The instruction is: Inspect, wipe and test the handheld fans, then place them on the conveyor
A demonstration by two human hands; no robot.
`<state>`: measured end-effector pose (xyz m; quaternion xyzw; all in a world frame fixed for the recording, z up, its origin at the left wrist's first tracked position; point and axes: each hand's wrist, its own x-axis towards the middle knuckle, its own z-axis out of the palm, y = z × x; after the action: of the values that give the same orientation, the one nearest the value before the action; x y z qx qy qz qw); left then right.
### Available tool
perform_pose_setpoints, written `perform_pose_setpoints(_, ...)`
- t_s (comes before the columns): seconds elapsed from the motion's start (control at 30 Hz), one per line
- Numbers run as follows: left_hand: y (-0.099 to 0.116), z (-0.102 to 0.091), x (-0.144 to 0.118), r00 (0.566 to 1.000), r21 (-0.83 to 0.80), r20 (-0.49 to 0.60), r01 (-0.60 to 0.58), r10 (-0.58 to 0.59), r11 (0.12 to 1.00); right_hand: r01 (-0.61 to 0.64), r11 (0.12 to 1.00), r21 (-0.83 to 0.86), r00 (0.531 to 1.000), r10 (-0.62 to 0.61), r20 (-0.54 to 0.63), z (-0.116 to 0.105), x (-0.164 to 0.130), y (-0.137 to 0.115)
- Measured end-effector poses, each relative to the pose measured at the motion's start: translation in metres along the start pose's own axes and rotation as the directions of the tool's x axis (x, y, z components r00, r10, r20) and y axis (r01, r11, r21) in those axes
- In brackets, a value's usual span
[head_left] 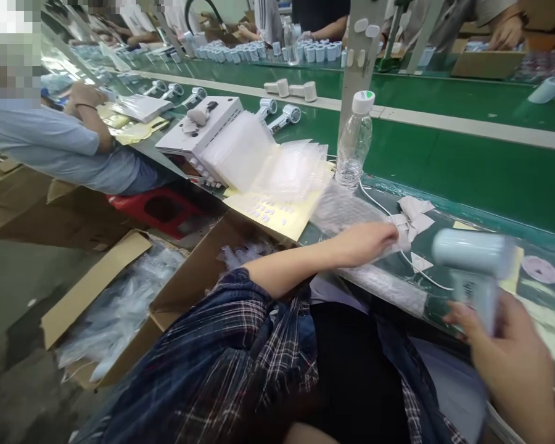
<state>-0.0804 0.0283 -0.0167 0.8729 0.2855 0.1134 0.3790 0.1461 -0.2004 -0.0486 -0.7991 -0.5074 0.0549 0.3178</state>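
We're gripping the fan (474, 271) firmly in our right hand (509, 357), left hand (367, 240) pinching one bubble bag (346, 213) cleanly off the counter (444, 296).

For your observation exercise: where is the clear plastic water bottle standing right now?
In the head view, the water bottle stands upright just right of centre at the green conveyor belt's near edge, beside the stack of clear bags, beyond the left hand.

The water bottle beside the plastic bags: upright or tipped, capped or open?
Upright and capped. The water bottle stands on its base at the green belt's edge, white cap on top; it looks nearly empty.
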Motion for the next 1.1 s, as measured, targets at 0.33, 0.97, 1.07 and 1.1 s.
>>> perform_pose_setpoints(0.33,-0.010,0.027,0.018,0.979,-0.381,0.161,0.176,-0.123,0.907,-0.027,0.990,0.140,0.998,0.019,0.064,0.036,-0.011,-0.048)
perform_pose_setpoints(0.97,0.052,-0.031,-0.038,0.965,0.418,0.013,-0.243,0.261,0.876,0.303,0.932,-0.198,0.944,-0.322,-0.071,0.018,-0.003,-0.081)
perform_pose_setpoints(1.07,0.060,-0.032,-0.039,0.938,0.473,0.007,-0.309,0.347,0.826,0.183,0.983,0.012,0.983,-0.183,0.022,0.014,0.002,-0.089)
perform_pose_setpoints(1.1,0.063,-0.032,-0.040,0.926,0.478,0.012,-0.337,0.377,0.811,0.129,0.982,0.138,0.981,-0.146,0.127,0.013,0.004,-0.091)
